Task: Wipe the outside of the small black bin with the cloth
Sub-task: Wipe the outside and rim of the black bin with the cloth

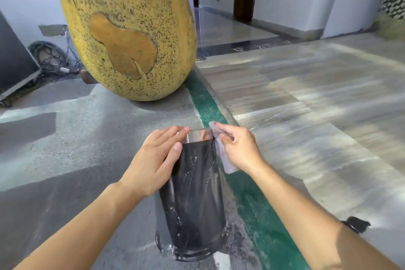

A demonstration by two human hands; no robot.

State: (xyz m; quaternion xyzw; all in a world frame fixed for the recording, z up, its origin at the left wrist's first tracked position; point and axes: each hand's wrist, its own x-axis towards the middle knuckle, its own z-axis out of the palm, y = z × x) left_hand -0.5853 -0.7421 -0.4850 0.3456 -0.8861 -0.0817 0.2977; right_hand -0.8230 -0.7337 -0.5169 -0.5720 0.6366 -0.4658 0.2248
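Black bin (192,199) under left hand (157,160), right hand (238,149) pinching cloth (226,162)

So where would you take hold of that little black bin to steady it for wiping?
Probably at the top, just under the shiny rim, coming from the left. The bin stands upright and its round wall is smooth, so a palm wrapped near the rim steadies it best. The left hand rests there, while the right hand pinches the cloth against the right side.
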